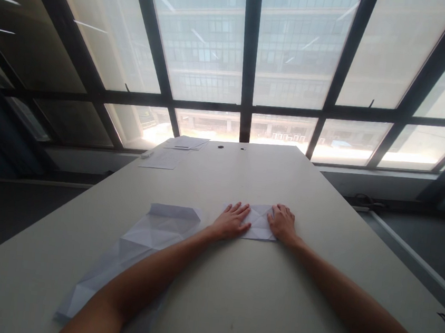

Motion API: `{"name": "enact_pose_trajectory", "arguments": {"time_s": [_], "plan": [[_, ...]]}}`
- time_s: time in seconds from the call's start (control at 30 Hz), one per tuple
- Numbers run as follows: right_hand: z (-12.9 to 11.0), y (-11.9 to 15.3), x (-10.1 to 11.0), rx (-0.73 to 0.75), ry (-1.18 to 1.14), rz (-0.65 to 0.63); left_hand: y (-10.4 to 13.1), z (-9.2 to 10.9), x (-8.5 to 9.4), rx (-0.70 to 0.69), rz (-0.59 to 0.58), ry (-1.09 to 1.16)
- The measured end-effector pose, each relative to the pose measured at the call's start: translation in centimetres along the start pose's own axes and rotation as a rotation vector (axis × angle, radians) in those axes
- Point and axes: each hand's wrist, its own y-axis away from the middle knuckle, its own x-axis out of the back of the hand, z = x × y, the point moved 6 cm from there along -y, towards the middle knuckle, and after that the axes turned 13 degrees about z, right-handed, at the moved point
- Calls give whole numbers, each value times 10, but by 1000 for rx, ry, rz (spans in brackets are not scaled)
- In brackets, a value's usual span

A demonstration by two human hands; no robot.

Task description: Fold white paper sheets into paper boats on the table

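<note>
- Creased sheet (141,240): left of the left hand's fingers (234,207), extending nearer.
- Folded paper (259,226): flat under 2 hands; left hand (231,222) spread, right hand (283,225) loosely bent, neither grasping.
- Advised: even pressure along creases.
- Loose papers (160,159): beyond left fingers.

Single view, carried on the person's head. Camera looks from above the near part of the white table (253,172), facing forward along its length and tilted down. Forearms (147,280) enter at the bottom of frame, closest to the lens; the left hand (232,221) and right hand (282,223) lie farther off, somewhat below mid-height. Past the far table edge, coverage runs up the windows (294,47). Field is wide: window frames (248,58) lean outward (most strongly toward the sides).
</note>
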Motion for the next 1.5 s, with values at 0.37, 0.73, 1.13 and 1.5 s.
{"name": "enact_pose_trajectory", "arguments": {"time_s": [0.37, 0.73, 1.13, 1.5], "plan": [[1, -3, 1, -24, -104, 49, -1, -2, -2, 14, 10, -2], [-13, -3, 12, 49, -545, 132, 0, -1, 1, 18, 32, 14], [-45, 11, 13, 361, -557, -91, -1, -4, -4, 50, 36, -15], [-58, 20, 20, 500, -485, -185, -1, -2, 2, 54, 89, -30]]}}
